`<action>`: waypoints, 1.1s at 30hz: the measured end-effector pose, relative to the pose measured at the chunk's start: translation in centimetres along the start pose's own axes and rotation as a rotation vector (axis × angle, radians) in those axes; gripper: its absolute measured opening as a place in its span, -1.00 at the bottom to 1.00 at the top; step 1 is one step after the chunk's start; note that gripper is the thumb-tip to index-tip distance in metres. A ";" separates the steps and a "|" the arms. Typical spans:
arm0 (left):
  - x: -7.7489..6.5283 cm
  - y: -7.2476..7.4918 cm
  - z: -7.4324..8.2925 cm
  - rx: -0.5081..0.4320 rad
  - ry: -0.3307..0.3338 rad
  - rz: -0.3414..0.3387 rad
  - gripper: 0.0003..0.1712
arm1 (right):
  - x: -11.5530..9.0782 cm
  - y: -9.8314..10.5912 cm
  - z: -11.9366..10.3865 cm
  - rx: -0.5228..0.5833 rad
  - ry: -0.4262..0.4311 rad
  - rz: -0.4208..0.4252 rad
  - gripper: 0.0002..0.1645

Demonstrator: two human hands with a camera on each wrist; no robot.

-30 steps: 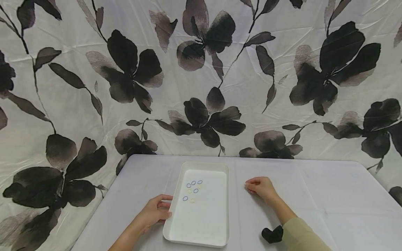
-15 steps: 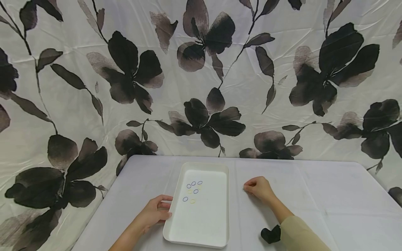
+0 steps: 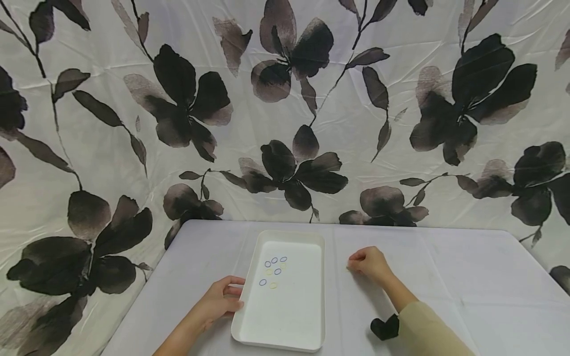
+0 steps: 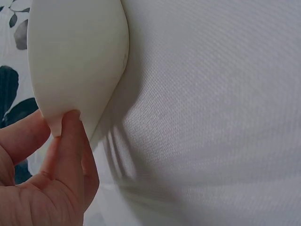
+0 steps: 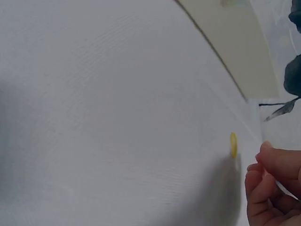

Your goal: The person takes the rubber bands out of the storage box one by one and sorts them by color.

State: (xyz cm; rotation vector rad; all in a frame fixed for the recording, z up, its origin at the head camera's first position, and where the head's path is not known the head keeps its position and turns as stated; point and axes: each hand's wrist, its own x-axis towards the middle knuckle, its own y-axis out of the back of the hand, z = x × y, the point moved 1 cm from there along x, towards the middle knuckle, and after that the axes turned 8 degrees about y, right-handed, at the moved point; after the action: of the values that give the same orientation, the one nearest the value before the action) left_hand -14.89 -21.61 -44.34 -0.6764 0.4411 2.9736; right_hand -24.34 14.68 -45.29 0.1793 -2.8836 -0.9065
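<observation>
At the left long side of a white tray (image 3: 303, 311), my left hand (image 3: 218, 299) pinches the rim between thumb and fingers, as the left wrist view shows too. Several thin blue rings (image 3: 278, 271) and a few yellow rings (image 3: 273, 285) lie in the tray's far left part. My right hand (image 3: 373, 262) is above the cloth right of the tray, its fingers bent and the thumb close to the index finger. A small yellow ring (image 5: 233, 144) lies on the cloth just beyond those fingertips, apart from them; nothing shows between the fingers.
A black heart-shaped object (image 3: 385, 327) lies beside the right sleeve (image 3: 429, 329). White cloth covers the table (image 3: 485, 277), and a floral curtain (image 3: 329, 118) hangs behind its far edge.
The right hand has risen slightly, and a yellow ring now shows on the cloth by its fingertips. The left hand and the tray have stayed in place.
</observation>
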 end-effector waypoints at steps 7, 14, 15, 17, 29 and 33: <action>0.0 -0.1 0.1 0.006 0.000 0.011 -0.36 | 0.8 0.7 -1.2 0.026 0.011 -0.029 -0.89; -0.1 -0.1 0.2 -0.003 -0.018 -0.003 -0.37 | 1.5 0.6 -2.6 0.110 -0.001 -0.059 -0.86; -0.1 0.0 0.2 -0.003 -0.020 -0.004 -0.37 | 1.6 0.6 -2.7 0.130 -0.007 -0.064 -0.85; -0.2 0.0 0.2 -0.005 -0.023 -0.009 -0.37 | 1.7 0.4 -3.0 0.153 -0.011 -0.077 -0.83; 0.0 0.0 0.0 0.006 -0.003 0.006 -0.37 | 2.5 -1.1 -5.2 0.209 -0.034 -0.087 -0.82; 0.0 0.0 0.0 0.004 -0.017 -0.010 -0.37 | 2.7 -1.8 -5.9 0.222 -0.028 -0.096 -0.84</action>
State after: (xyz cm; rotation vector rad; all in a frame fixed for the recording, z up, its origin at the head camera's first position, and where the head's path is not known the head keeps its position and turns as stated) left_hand -14.87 -21.64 -44.32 -0.6506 0.4408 2.9663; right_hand -26.01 9.46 -41.31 0.3290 -3.0197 -0.6041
